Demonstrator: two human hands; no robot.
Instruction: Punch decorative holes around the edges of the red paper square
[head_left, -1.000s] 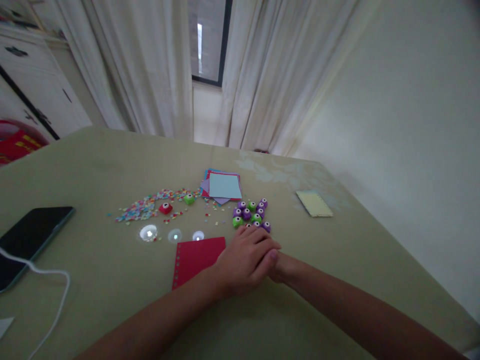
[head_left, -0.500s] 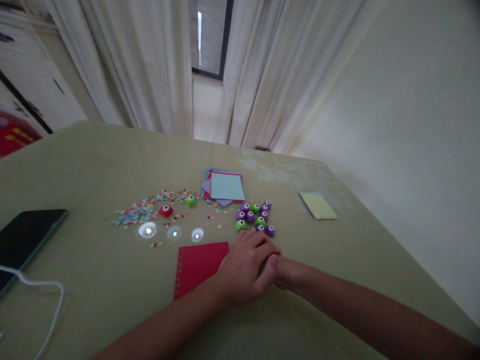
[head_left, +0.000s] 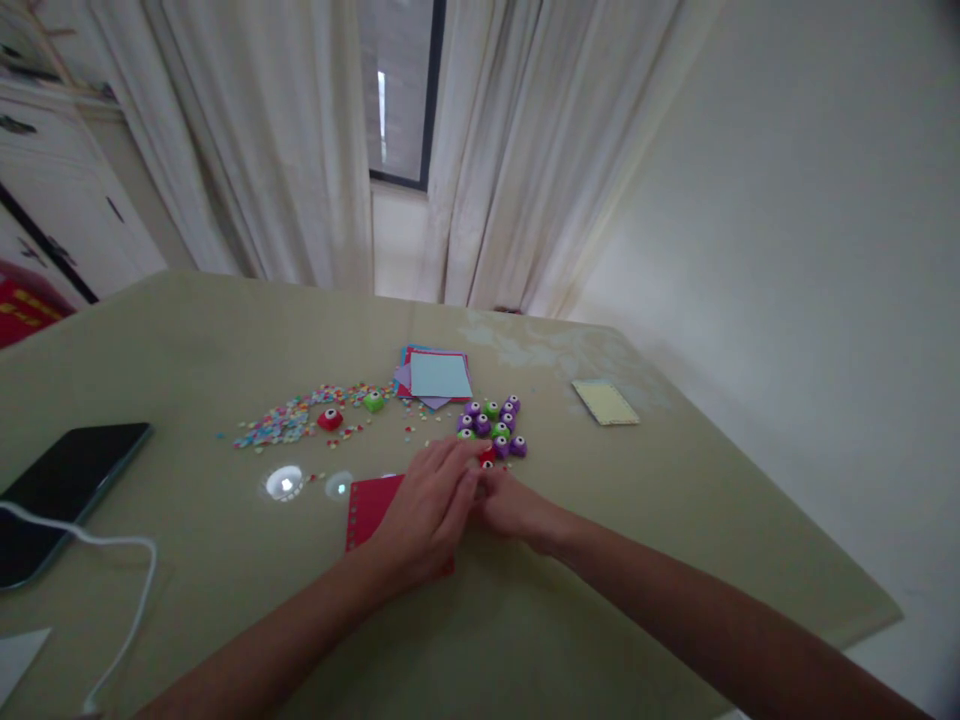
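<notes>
My left hand is over a red card with a row of holes down its left side. Its fingers stretch forward to the eye-shaped pieces. Close against it, my right hand is curled, its fingertips mostly hidden behind the left hand; what they hold, if anything, I cannot make out. Right at the fingertips sits a red eye-shaped piece. Just beyond is a cluster of purple eye-shaped pieces, with green eye-shaped pieces mixed in.
Colourful confetti bits spread at the left, near a loose red eye-shaped piece and a loose green one. Stacked coloured cards lie behind. A yellow pad is at right; a phone and white cable at left.
My clasped hands have come apart somewhat. The left hand has moved left with its fingers straighter, uncovering a red eye-shaped piece. The camera view has shifted slightly.
</notes>
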